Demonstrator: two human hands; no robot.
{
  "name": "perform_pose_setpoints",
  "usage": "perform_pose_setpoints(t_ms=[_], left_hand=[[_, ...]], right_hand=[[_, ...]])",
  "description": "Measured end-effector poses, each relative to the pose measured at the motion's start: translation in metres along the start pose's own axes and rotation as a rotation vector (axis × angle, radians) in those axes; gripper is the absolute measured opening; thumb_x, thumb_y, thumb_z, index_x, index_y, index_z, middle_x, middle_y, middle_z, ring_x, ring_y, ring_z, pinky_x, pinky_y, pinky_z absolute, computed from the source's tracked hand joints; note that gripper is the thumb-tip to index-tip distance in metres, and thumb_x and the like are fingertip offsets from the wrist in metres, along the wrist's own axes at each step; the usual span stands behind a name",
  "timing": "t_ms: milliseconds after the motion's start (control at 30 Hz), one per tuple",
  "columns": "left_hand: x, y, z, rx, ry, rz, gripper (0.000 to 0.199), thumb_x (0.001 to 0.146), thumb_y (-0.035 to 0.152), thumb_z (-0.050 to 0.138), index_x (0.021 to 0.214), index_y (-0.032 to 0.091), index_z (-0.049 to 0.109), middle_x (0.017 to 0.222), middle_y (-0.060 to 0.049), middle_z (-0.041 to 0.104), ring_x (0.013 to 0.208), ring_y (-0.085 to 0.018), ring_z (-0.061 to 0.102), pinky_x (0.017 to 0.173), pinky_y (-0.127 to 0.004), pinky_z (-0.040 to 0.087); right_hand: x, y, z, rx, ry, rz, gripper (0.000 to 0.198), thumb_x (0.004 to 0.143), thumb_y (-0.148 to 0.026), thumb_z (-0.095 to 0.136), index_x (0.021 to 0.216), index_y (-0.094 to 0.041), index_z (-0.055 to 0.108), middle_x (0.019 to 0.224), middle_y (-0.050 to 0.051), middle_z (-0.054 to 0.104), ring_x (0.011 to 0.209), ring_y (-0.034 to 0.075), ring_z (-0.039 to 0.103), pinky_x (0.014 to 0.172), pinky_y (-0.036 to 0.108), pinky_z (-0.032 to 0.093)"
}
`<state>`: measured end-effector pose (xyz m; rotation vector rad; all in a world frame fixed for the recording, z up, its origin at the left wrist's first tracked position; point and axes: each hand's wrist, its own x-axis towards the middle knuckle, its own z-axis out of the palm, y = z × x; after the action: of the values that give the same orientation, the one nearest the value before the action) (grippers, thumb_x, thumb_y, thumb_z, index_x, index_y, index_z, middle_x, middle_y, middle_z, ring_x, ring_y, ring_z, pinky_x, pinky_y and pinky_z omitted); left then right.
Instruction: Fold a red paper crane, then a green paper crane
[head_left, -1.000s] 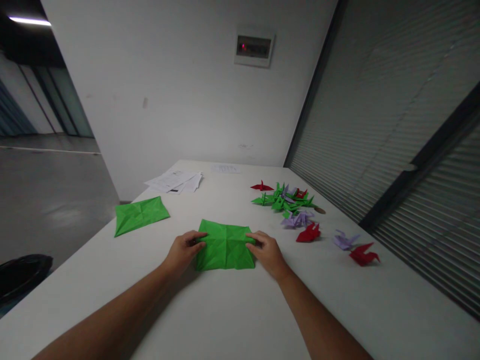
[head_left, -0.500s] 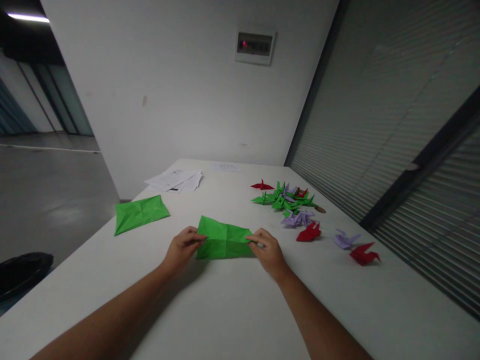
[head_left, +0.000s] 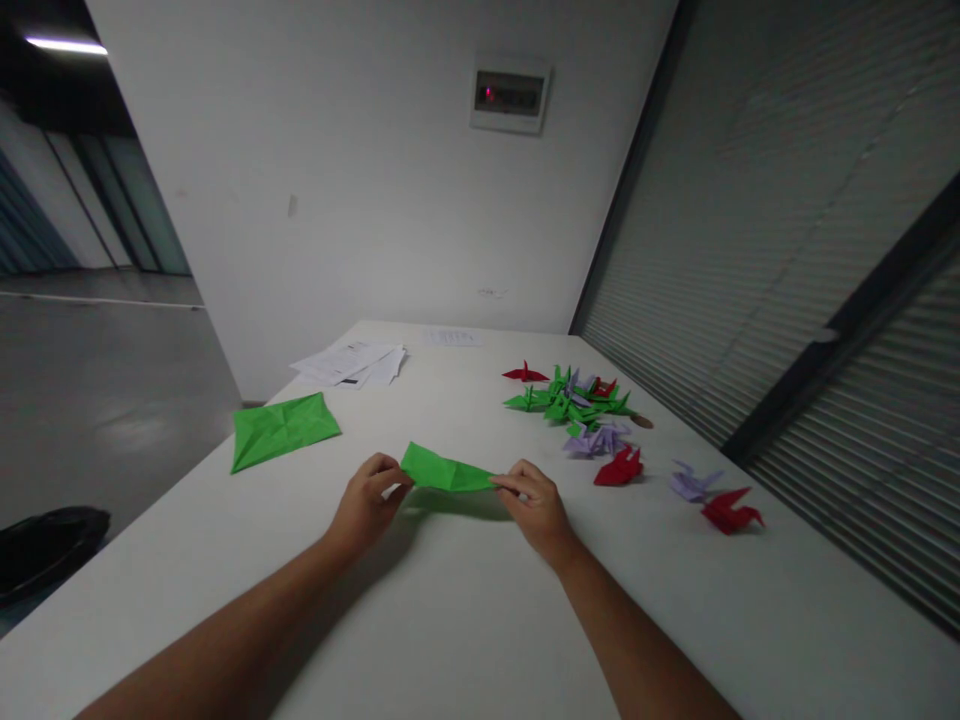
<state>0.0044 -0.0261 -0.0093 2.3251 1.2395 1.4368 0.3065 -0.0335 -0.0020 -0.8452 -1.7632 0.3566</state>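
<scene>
Between my two hands a creased sheet of green origami paper (head_left: 448, 472) is stretched just above the white table, its front part folded or tilted underneath so only a narrow band faces me. My left hand (head_left: 371, 495) pinches the sheet's left end between thumb and fingers. At the right end, my right hand (head_left: 532, 500) grips it the same way. Another green paper sheet (head_left: 285, 430), marked with crossing creases, lies flat at the table's left edge.
Folded paper cranes in green, purple and red form a pile (head_left: 574, 395) at the right. A red crane (head_left: 731, 511) and a purple crane (head_left: 691, 482) sit nearer the blinds (head_left: 810, 300). Printed sheets (head_left: 349, 362) lie at the back left. A black-lined bin (head_left: 52, 545) stands beside the table (head_left: 465, 620).
The green paper in my hands has gone from a broad face with a lower flap showing to a narrow band. Both hands still hold its ends in nearly the same place.
</scene>
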Motion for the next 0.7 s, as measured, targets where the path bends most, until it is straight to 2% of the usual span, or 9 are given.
perform_pose_setpoints(t_ms=[400,700], left_hand=[[0.003,0.012,-0.005,-0.088,-0.010,-0.013,0.010,0.090,0.016,0.063,0.086,0.019,0.071,0.085,-0.004,0.065,0.075,-0.015,0.063,0.067,-0.025,0.051],[0.005,0.023,-0.007,-0.120,-0.070,0.024,0.010,0.087,0.011,0.058,0.083,0.019,0.064,0.083,-0.002,0.063,0.070,-0.014,0.057,0.062,-0.023,0.047]], right_hand=[[0.002,-0.006,-0.001,-0.023,-0.019,-0.005,0.014,0.088,-0.016,0.069,0.094,-0.021,0.080,0.072,0.002,0.062,0.063,0.015,0.056,0.058,0.027,0.044],[0.004,-0.011,-0.001,-0.048,-0.042,-0.043,0.013,0.086,-0.013,0.068,0.089,-0.020,0.078,0.070,0.000,0.055,0.063,0.015,0.053,0.057,0.026,0.041]])
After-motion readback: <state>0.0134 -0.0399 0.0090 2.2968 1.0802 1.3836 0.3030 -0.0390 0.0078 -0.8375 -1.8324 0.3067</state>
